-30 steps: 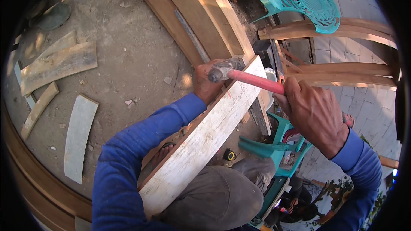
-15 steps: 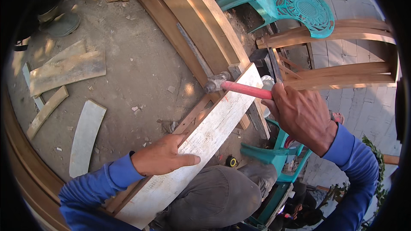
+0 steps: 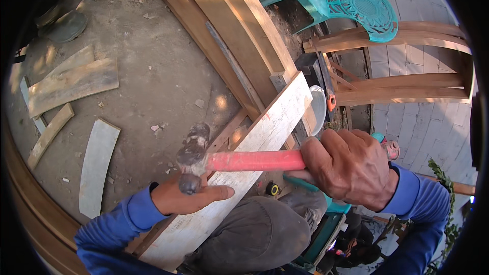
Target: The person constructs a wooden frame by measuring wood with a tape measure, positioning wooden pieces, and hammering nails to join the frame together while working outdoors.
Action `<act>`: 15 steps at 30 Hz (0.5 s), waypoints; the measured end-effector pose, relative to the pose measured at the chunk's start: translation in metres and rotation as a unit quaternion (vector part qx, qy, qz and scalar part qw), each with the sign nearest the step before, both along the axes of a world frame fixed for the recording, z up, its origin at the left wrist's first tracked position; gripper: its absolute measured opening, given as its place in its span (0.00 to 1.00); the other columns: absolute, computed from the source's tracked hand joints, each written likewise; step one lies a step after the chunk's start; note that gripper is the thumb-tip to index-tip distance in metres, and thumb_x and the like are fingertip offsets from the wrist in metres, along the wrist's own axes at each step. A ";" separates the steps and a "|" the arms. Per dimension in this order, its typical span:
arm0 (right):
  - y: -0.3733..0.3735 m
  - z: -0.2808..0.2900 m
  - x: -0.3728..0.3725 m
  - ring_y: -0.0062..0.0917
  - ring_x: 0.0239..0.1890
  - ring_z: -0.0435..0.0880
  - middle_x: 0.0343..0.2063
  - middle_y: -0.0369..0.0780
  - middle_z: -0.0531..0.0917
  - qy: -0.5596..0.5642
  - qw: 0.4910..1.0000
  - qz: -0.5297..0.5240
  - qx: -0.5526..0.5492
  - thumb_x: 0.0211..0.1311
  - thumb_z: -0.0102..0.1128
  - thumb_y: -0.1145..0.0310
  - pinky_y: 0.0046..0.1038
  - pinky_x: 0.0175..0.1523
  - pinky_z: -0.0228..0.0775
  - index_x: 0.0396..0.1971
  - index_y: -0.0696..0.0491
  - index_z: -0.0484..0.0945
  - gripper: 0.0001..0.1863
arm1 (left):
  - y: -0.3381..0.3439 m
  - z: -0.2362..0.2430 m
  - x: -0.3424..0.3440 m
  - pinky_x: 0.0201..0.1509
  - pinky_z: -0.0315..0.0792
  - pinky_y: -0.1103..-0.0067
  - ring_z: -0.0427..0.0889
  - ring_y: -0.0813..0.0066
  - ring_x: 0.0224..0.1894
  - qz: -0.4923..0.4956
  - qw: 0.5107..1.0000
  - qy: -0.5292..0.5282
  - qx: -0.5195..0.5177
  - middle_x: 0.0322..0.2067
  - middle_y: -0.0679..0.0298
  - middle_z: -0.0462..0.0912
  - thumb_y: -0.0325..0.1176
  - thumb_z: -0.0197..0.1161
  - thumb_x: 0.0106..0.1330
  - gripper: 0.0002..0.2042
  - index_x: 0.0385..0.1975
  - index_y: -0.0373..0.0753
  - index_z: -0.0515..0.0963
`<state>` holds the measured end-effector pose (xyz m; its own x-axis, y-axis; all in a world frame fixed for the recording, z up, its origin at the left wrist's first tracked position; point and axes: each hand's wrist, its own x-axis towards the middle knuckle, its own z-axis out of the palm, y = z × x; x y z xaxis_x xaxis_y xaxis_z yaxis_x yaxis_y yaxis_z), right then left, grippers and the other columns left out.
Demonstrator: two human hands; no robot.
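Observation:
My right hand (image 3: 351,168) is wrapped round the red handle of a hammer (image 3: 254,161). The hammer is held crosswise above a long board with a worn white face (image 3: 275,125), its dark head over my left hand (image 3: 186,196). Gripping the board's far edge, my left hand lays its thumb across the white face; the hammer head partly covers its fingers. The board slants from my lap up to the end of a thick brown timber beam (image 3: 254,35). A narrower brown strip of wood (image 3: 224,135) runs along behind it.
Cut board pieces (image 3: 99,168) lie on the dirt at left. At upper right is a green plastic chair (image 3: 356,7) beside a curved wooden frame (image 3: 407,81). An orange-handled saw (image 3: 330,97) stands near the beam's end. A tape measure (image 3: 272,188) is by my knee.
My right hand has brought the hammer down and left, from above the board's upper end to over my left hand, and closer to view. My left hand keeps its hold.

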<state>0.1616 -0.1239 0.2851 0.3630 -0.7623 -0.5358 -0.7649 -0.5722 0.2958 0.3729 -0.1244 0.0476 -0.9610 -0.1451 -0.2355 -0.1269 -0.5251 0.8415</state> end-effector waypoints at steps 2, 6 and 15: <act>-0.002 0.005 0.007 0.26 0.14 0.77 0.16 0.37 0.72 -0.024 0.997 0.080 -0.002 0.76 0.53 0.51 0.31 0.18 0.68 0.28 0.53 0.70 0.21 | 0.009 -0.010 0.003 0.64 0.70 0.72 0.78 0.71 0.57 0.007 0.999 0.017 -0.049 0.57 0.54 0.82 0.38 0.67 0.69 0.28 0.64 0.28 0.72; -0.015 -0.004 -0.050 0.22 0.13 0.72 0.16 0.35 0.67 0.146 0.988 -0.020 -0.046 0.72 0.57 0.55 0.29 0.17 0.64 0.27 0.52 0.70 0.18 | -0.003 -0.001 -0.003 0.63 0.71 0.73 0.79 0.73 0.55 0.012 0.998 0.028 0.054 0.54 0.55 0.83 0.37 0.66 0.69 0.27 0.64 0.29 0.72; -0.006 -0.003 -0.038 0.23 0.15 0.76 0.16 0.35 0.69 0.022 0.997 0.065 -0.019 0.72 0.58 0.54 0.30 0.17 0.65 0.27 0.53 0.69 0.19 | 0.002 -0.002 -0.002 0.62 0.71 0.73 0.79 0.73 0.54 0.035 0.999 0.020 -0.006 0.53 0.56 0.83 0.37 0.66 0.70 0.26 0.64 0.29 0.72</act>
<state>0.1237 -0.1302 0.2820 0.4373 -0.7305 -0.5246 -0.6705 -0.6536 0.3511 0.3708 -0.1222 0.0460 -0.9572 -0.2139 -0.1948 -0.0566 -0.5218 0.8512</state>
